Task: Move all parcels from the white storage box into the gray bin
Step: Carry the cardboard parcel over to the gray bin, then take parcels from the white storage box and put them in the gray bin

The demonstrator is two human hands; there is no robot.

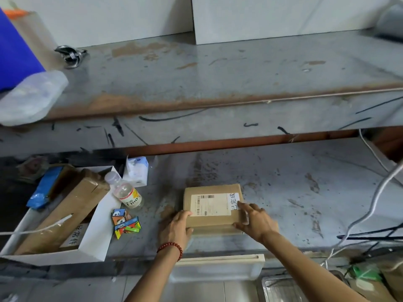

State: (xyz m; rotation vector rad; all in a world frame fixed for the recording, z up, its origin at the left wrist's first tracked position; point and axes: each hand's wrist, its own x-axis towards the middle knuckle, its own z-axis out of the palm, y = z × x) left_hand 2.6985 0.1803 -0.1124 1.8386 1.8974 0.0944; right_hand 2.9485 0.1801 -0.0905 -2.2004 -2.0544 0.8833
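Observation:
A flat cardboard parcel [210, 223] with a white shipping label lies on the scratched grey table [305, 203], near its front edge. My left hand [176, 228] grips its near left corner, thumb on top. My right hand [256, 221] holds the near right corner, with fingers spread over the label and the thumb against the front side. The white storage box [97, 234] stands at the left. It holds a long brown carton [65, 212], a blue bag parcel [43, 190] and a labelled parcel [74, 238]. A grey metal bin [281, 288] shows partly below the table at bottom right.
A water bottle [127, 195], a tissue pack [136, 171] and panda picture cards [125, 223] lie between the white box and the parcel. Cables [370, 214] hang at the right. A pale translucent container [218, 267] sits under the table's front edge. A rusty shelf [218, 73] runs above.

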